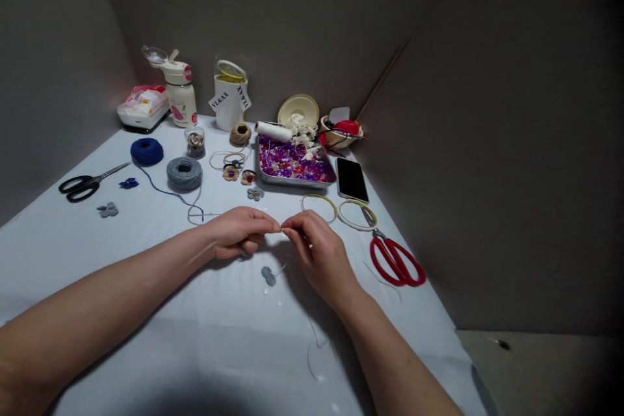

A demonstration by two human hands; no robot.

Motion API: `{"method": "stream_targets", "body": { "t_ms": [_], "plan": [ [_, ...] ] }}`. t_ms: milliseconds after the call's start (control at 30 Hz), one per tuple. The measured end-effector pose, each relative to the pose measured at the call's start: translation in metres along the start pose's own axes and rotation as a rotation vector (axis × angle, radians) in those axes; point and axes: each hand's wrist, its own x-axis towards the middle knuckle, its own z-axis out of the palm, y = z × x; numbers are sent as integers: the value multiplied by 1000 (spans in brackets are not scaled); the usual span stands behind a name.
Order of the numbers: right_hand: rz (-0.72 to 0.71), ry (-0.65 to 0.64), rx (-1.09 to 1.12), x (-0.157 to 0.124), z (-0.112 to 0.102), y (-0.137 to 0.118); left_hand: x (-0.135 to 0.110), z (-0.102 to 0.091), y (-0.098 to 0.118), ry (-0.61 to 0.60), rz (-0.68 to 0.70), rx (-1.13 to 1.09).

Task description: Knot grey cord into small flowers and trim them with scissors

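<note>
In the middle of the table my left hand [245, 230] and my right hand [319, 252] meet, fingertips pinched together. A tiny pale bit shows at the meeting point, too small to name. Below them lies a small grey crocheted piece [268, 275] with a thin tail, touched by neither hand. From the grey yarn ball [184, 173] a strand runs towards my left wrist, where its end is hidden. Under my right forearm a thin loose thread [319, 343] curls on the table.
A metal tray [297, 181] of purple and red beads stands ahead, a white thread spool [273, 132] across its corner. Red-handled scissors [397, 260], two hoops [358, 214] and a phone [351, 179] lie right. Black scissors [88, 185], blue yarn [147, 151] and a bottle [181, 97] are left.
</note>
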Motion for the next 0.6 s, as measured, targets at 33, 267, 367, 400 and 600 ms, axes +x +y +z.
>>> {"method": "stream_targets", "body": {
  "t_ms": [33, 267, 367, 400, 600],
  "plan": [
    [38, 26, 39, 0, 0, 0, 0, 0, 0, 4, 2, -11],
    [321, 33, 338, 2, 3, 1, 0, 1, 1, -6, 9, -53],
    [326, 13, 373, 1, 5, 1, 0, 1, 0, -6, 11, -47],
    [320, 13, 371, 1, 6, 2, 0, 1, 0, -3, 13, -43],
    [232, -9, 224, 0, 5, 4, 0, 1, -3, 36, 29, 28]
  ]
}}
